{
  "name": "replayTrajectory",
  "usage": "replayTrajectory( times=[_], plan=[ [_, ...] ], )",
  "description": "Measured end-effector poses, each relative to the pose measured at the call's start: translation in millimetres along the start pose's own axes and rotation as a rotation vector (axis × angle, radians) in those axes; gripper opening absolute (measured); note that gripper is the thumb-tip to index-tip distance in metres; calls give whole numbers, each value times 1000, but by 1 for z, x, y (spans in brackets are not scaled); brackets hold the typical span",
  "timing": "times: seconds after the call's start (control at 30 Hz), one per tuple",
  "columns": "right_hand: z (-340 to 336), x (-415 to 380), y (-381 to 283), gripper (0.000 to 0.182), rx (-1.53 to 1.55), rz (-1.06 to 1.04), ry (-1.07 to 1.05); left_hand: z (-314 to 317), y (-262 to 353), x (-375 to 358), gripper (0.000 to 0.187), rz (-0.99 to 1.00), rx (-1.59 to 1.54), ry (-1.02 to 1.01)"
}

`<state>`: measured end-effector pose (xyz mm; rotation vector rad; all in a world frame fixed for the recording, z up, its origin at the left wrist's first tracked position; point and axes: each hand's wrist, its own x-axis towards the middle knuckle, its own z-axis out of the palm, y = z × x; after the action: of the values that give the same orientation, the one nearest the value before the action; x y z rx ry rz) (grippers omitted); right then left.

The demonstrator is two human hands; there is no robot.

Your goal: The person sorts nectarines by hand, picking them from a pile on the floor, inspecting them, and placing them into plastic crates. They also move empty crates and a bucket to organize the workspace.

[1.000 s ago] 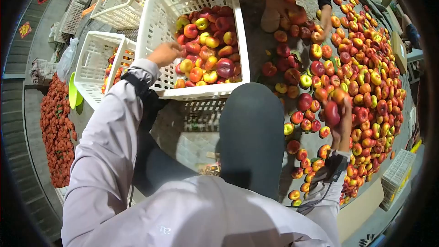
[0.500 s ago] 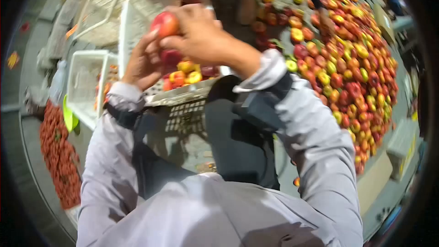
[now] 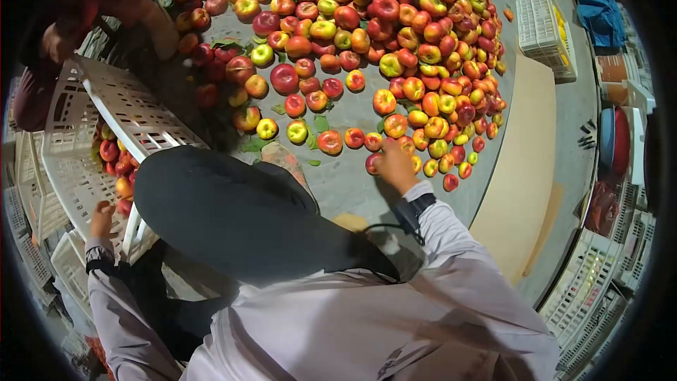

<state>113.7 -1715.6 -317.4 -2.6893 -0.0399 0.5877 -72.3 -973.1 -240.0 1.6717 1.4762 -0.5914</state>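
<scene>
My right hand (image 3: 397, 166) reaches down at the near edge of a big heap of fruit. Its fingers are closed round a red fruit (image 3: 373, 164), which looks like a nectarine and lies low near the floor. Off to the left, my left hand (image 3: 103, 221) is over the near end of a white plastic crate (image 3: 77, 162), its fingers loosely bent and apart with nothing visible in them. Red and yellow nectarines (image 3: 121, 162) lie inside that crate, partly hidden by its side wall. One nectarine (image 3: 125, 208) is close to my left fingertips.
The nectarine heap (image 3: 423, 49) spreads over the grey floor, with green leaves (image 3: 321, 123) among loose fruit. At upper left another person's hand (image 3: 56, 44) is by the crate's far end. A tan board (image 3: 518, 169) and a white crate (image 3: 539, 28) are to the right.
The view has swung right toward the heap. Both hands were together round a red nectarine above the crate; now they are apart, the right at the heap, the left by the crate.
</scene>
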Motion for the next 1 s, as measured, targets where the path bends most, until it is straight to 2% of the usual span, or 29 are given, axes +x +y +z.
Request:
replayTrajectory(
  times=[0.03,0.07,0.1,0.13,0.2,0.27,0.33,0.4,0.43,0.47,0.53,0.57,0.63,0.67,0.7,0.73,0.8,0.87,0.93,1.0],
  plan=[
    [-16,4,6,37,-49,93,55,-29,-41,49,47,250,256,148],
    [-15,16,27,37,-102,78,202,-51,-40,112,45,506,507,299],
    [-12,31,45,38,-154,64,351,-54,-22,54,45,512,509,308],
    [-14,42,52,38,-143,66,349,16,74,-40,40,404,-38,216],
    [-12,61,56,39,-134,92,280,43,133,-111,37,618,-195,186],
    [-5,73,49,44,-191,96,227,84,182,-190,32,881,-207,102],
    [3,84,49,50,-253,98,176,133,217,-258,29,980,-167,-121],
    [18,93,66,53,-248,166,82,183,230,-303,26,968,-267,-328],
    [26,94,63,64,-206,259,185,204,233,-316,26,930,-272,-433],
    [19,84,42,58,-206,257,368,223,236,-323,28,891,-275,-542],
    [2,76,3,43,616,351,326,257,237,-331,35,792,-214,-633],
    [-7,64,-27,33,1258,183,176,270,237,-328,43,747,-140,-674],
    [-26,40,-85,36,1278,-35,19,296,233,-328,56,622,-136,-673],
    [-39,22,-110,38,1378,-117,-132,306,233,-329,61,550,-123,-663],
    [-53,5,-127,41,1472,-206,-288,311,231,-321,67,508,-98,-746],
    [-72,-5,-127,43,1347,-248,-341,312,235,-325,66,473,-105,-875],
    [-63,10,-84,39,1344,13,-139,292,238,-331,65,485,-37,-878],
    [-18,32,16,38,799,140,178,252,237,-331,58,632,-158,-672],
    [-33,16,49,43,-118,216,185,194,227,-284,54,802,-334,-469],
    [-10,10,80,49,-237,117,122,137,216,-235,51,853,-347,-121]
  ],
)
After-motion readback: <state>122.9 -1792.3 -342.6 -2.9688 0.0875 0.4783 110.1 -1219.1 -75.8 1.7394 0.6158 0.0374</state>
